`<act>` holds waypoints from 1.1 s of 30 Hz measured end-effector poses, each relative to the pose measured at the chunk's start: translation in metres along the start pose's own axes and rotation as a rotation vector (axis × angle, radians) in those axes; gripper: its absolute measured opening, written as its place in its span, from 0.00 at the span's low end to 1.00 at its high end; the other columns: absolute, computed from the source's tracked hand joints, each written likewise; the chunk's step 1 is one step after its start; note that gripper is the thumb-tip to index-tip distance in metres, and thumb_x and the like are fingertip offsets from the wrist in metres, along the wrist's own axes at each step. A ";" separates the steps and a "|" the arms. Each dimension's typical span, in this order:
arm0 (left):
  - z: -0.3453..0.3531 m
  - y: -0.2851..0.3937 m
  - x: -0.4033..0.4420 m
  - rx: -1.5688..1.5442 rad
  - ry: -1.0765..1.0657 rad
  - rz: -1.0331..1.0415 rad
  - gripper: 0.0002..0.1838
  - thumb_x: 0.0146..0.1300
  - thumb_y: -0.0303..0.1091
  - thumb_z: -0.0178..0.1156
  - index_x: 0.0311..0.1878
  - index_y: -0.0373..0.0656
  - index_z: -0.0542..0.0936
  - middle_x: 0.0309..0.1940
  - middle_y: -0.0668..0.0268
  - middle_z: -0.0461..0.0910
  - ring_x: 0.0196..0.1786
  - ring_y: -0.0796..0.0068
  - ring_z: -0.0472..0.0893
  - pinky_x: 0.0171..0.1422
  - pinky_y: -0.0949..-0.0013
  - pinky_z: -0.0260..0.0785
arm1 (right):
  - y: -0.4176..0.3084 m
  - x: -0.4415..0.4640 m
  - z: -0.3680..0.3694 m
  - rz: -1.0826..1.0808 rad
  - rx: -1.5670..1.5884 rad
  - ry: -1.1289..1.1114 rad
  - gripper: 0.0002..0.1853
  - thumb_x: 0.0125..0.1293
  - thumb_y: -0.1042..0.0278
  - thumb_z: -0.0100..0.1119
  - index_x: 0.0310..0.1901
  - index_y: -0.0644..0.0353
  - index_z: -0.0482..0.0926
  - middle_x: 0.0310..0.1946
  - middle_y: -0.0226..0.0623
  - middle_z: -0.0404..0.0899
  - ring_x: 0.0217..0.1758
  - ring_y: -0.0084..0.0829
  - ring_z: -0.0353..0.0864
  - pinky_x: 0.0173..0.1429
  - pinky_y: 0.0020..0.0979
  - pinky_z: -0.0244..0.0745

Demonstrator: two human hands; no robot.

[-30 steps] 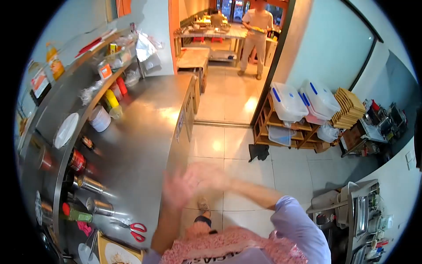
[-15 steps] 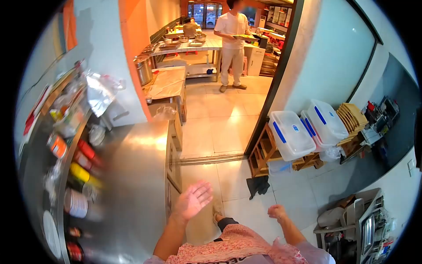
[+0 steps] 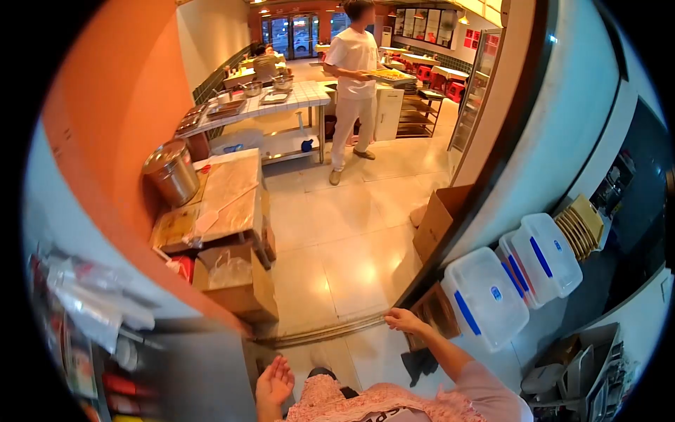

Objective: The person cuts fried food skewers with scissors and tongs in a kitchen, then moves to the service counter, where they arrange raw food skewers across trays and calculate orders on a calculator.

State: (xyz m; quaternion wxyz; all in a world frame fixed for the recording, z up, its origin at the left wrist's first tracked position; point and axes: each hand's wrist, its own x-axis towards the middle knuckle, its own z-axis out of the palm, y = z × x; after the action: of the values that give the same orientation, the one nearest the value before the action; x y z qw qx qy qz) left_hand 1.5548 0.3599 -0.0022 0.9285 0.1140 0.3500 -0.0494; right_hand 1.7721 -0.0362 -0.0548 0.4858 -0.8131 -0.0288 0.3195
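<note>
My left hand (image 3: 275,381) is low in the head view, palm turned up and fingers stretched out, with nothing in it. It is beside the near end of the steel counter (image 3: 200,369). My right hand (image 3: 404,321) reaches forward over the door track (image 3: 337,329), its fingers loosely bent and no object visible in it. Closest to that hand are a wooden rack (image 3: 434,309) and a dark cloth (image 3: 420,366) on the floor. A pink patterned apron (image 3: 344,402) covers my front.
Beyond the doorway, a person (image 3: 354,77) stands holding a tray (image 3: 389,76) of yellow food. A metal pot (image 3: 171,172) and a cardboard box (image 3: 242,292) are on the left. Lidded plastic bins (image 3: 486,299) and another carton (image 3: 439,224) line the right side.
I have moved forward to the doorway, and the person with the tray appears nearer. My left hand has dropped lower in view; my right hand has swung forward and up.
</note>
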 end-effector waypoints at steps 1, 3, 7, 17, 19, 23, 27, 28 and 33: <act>0.008 0.010 0.024 -0.017 0.039 0.042 0.13 0.65 0.38 0.51 0.47 0.43 0.78 0.45 0.65 0.80 0.45 0.70 0.79 0.48 0.63 0.72 | -0.010 0.036 -0.013 -0.093 -0.109 0.032 0.20 0.65 0.54 0.55 0.52 0.58 0.74 0.33 0.33 0.79 0.33 0.24 0.78 0.37 0.27 0.74; 0.051 0.041 0.074 -0.049 0.088 0.027 0.12 0.65 0.36 0.51 0.47 0.43 0.78 0.44 0.65 0.80 0.43 0.70 0.79 0.47 0.64 0.72 | -0.041 0.079 -0.036 -0.137 -0.209 0.091 0.20 0.65 0.55 0.54 0.53 0.59 0.74 0.29 0.35 0.78 0.30 0.23 0.78 0.36 0.28 0.74; 0.140 0.134 0.205 0.038 -0.094 -0.003 0.11 0.64 0.31 0.52 0.46 0.41 0.78 0.40 0.65 0.81 0.39 0.71 0.80 0.45 0.66 0.74 | -0.055 0.150 -0.075 -0.010 0.202 0.139 0.18 0.68 0.58 0.51 0.52 0.63 0.73 0.32 0.33 0.78 0.31 0.23 0.77 0.35 0.25 0.74; 0.465 0.181 0.458 0.237 -0.314 -0.237 0.11 0.67 0.32 0.52 0.50 0.43 0.76 0.39 0.65 0.81 0.38 0.74 0.79 0.44 0.68 0.74 | -0.099 0.301 -0.195 0.270 0.776 0.450 0.17 0.66 0.59 0.53 0.48 0.64 0.73 0.33 0.40 0.79 0.32 0.30 0.80 0.34 0.30 0.78; 0.504 0.176 0.499 0.219 -0.300 -0.297 0.11 0.66 0.31 0.52 0.50 0.44 0.76 0.39 0.65 0.81 0.39 0.72 0.80 0.45 0.67 0.74 | -0.092 0.356 -0.234 0.346 0.828 0.469 0.15 0.66 0.61 0.54 0.47 0.64 0.73 0.33 0.41 0.79 0.31 0.29 0.80 0.34 0.31 0.78; 0.528 0.199 0.609 0.105 -0.193 -0.296 0.11 0.66 0.29 0.51 0.49 0.44 0.77 0.38 0.66 0.81 0.39 0.71 0.80 0.45 0.66 0.74 | -0.128 0.498 -0.360 0.210 0.645 0.515 0.08 0.66 0.65 0.52 0.33 0.60 0.74 0.24 0.39 0.79 0.20 0.27 0.76 0.23 0.26 0.72; 0.578 0.228 0.672 0.104 -0.064 -0.234 0.10 0.66 0.29 0.50 0.47 0.45 0.78 0.37 0.67 0.82 0.38 0.72 0.80 0.43 0.67 0.74 | -0.259 0.622 -0.485 0.033 0.795 0.615 0.10 0.66 0.60 0.53 0.37 0.58 0.72 0.25 0.37 0.79 0.23 0.26 0.77 0.26 0.26 0.73; 0.590 0.235 0.680 0.080 -0.101 -0.206 0.09 0.66 0.30 0.50 0.46 0.45 0.78 0.37 0.67 0.82 0.38 0.72 0.80 0.43 0.67 0.74 | -0.293 0.642 -0.515 -0.006 0.796 0.618 0.10 0.66 0.60 0.54 0.39 0.58 0.71 0.27 0.37 0.79 0.26 0.27 0.79 0.30 0.27 0.75; 0.640 0.276 0.780 -0.003 0.030 -0.176 0.09 0.66 0.30 0.50 0.46 0.45 0.78 0.38 0.64 0.82 0.36 0.71 0.81 0.41 0.67 0.75 | -0.402 0.786 -0.657 -0.254 1.032 0.529 0.12 0.66 0.61 0.53 0.44 0.59 0.69 0.34 0.41 0.80 0.33 0.34 0.81 0.39 0.36 0.79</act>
State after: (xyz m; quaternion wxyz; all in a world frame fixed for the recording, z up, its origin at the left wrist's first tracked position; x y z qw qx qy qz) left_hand 2.5960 0.4609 -0.0022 0.9154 0.0823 0.3724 -0.1286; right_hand 2.8622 -0.0501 0.0963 0.8435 -0.5139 0.1554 0.0181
